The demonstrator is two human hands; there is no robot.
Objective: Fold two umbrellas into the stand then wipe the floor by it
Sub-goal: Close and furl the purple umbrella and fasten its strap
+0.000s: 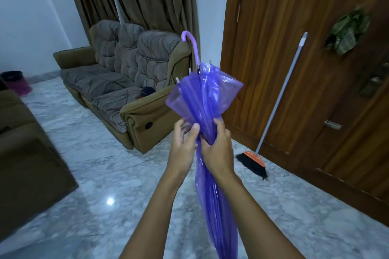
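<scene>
A translucent purple umbrella (pixel 202 99) is held upright in front of me, its curved handle at the top and its tip running down out of view. The canopy is collapsed but flares loose above my hands. My right hand (pixel 216 145) squeezes the gathered canopy around the middle. My left hand (pixel 185 139) presses against the same bunched plastic from the left, thumb on the fabric. No umbrella stand and no second umbrella are in view.
A broom (pixel 273 111) with an orange head leans on the wooden door (pixel 315 69) at right. A brown sofa (pixel 117 82) stands behind the umbrella, another sofa (pixel 25 153) at left. A dark bin (pixel 14 82) sits far left on the marble floor (pixel 105 174).
</scene>
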